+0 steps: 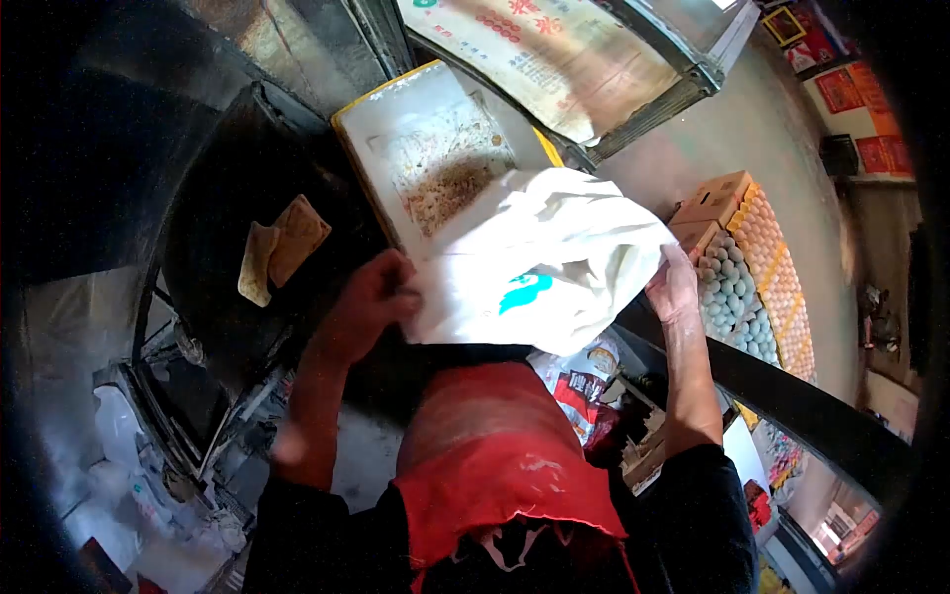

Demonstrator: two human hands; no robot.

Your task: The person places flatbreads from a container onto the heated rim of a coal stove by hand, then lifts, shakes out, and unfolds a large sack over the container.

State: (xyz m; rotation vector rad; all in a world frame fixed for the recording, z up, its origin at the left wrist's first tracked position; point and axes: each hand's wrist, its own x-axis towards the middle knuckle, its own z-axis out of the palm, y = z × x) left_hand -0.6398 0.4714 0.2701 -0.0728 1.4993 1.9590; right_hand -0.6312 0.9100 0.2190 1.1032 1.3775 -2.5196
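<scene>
A crumpled white cloth with a teal print is stretched between my two hands; whether it is a flat sheet or a sack I cannot tell. My left hand is closed on its left edge, with the fingers partly in shadow. On the opposite side my right hand grips the right edge, thumb and fingers pinched together. Behind the cloth, and partly covered by it, is a white box with a yellow rim and brown crumbs or seeds inside. A folded tan flat piece lies on the dark round surface left of my left hand.
Egg trays, bluish eggs and a cardboard box stand to the right. A dark bar runs beneath my right forearm. At the top, a printed sack covers a metal-framed surface. Clutter fills the lower left.
</scene>
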